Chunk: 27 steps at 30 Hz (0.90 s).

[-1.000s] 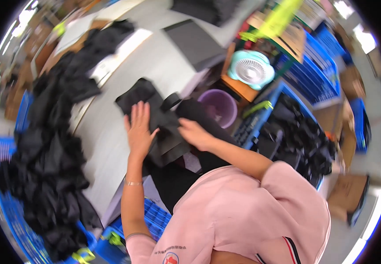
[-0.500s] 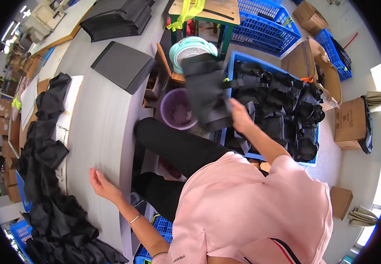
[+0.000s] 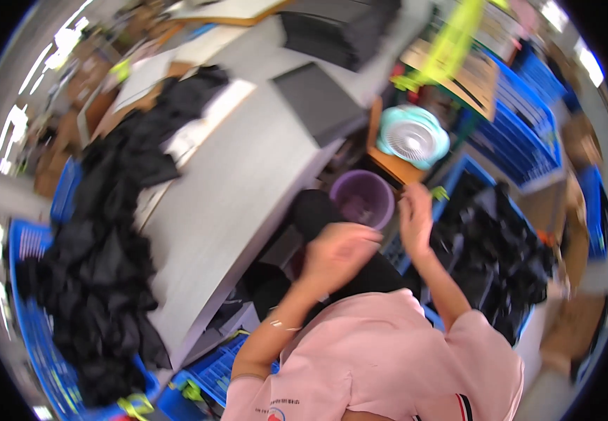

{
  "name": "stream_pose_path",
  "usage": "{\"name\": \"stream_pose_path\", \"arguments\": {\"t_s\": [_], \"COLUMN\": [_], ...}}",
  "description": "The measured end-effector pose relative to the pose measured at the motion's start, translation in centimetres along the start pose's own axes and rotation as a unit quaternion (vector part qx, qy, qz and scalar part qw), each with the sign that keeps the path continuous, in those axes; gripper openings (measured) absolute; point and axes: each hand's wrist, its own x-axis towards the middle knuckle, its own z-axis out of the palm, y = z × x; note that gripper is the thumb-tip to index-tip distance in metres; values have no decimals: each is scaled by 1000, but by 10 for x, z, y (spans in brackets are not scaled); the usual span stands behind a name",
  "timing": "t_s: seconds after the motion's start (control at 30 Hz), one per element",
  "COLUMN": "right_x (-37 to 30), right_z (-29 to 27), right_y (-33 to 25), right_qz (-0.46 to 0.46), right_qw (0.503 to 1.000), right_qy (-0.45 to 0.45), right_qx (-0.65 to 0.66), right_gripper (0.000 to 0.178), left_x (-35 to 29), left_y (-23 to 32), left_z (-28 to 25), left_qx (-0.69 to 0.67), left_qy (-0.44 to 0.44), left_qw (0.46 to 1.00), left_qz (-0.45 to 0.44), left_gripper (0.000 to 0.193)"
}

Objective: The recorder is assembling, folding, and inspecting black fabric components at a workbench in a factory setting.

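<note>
Black fabric pieces (image 3: 493, 245) sit jumbled in the blue crate (image 3: 469, 165), on the wearer's right; that's where I place the handled stuff now. Change: half a second ago the right hand (image 3: 416, 217) had one black piece up beside this crate; now I see none in it. Best guess, it went in with the rest, but I can't single it out. Taken that way, that piece is dealt with and the hand is freed.

Right fingers: straight, near together, nothing held that I can see, raised just beside the crate's near side. Left hand (image 3: 339, 256) has come off the table side to over the black-trousered thighs; motion blur, fingers look part curled, can't tell if they grip anything.

Further out: purple basket (image 3: 377, 184) behind the hands, turquoise fan (image 3: 414, 133) past it. Grey table (image 3: 212, 182) to the left, dark flat sheet (image 3: 320, 102) near its far end, stack of dark sheets (image 3: 332, 35) beyond. Long heap of black fabric (image 3: 100, 231) along the far left.
</note>
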Motion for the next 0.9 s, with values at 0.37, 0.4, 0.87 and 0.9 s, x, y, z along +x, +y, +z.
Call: {"name": "stream_pose_path", "arguments": {"t_s": [0.37, 0.4, 0.87, 0.9], "right_x": [-49, -56, 32, 39], "right_z": [233, 236, 324, 336], "right_y": [-257, -259, -262, -263], "right_qz": [-235, -240, 52, -28], "right_qw": [912, 910, 845, 872], "right_qy": [-264, -266, -431, -403], "right_qx": [206, 209, 313, 276], "right_gripper": [26, 26, 26, 29], "left_x": [34, 32, 17, 15], "left_y": [118, 119, 88, 83], "left_z": [95, 89, 3, -9], "left_qx": [-471, -469, -279, -223], "left_qy": [-529, -525, -204, -130], "left_qw": [704, 708, 931, 956], "left_qz": [51, 53, 122, 141], "left_gripper": [47, 47, 51, 48]}}
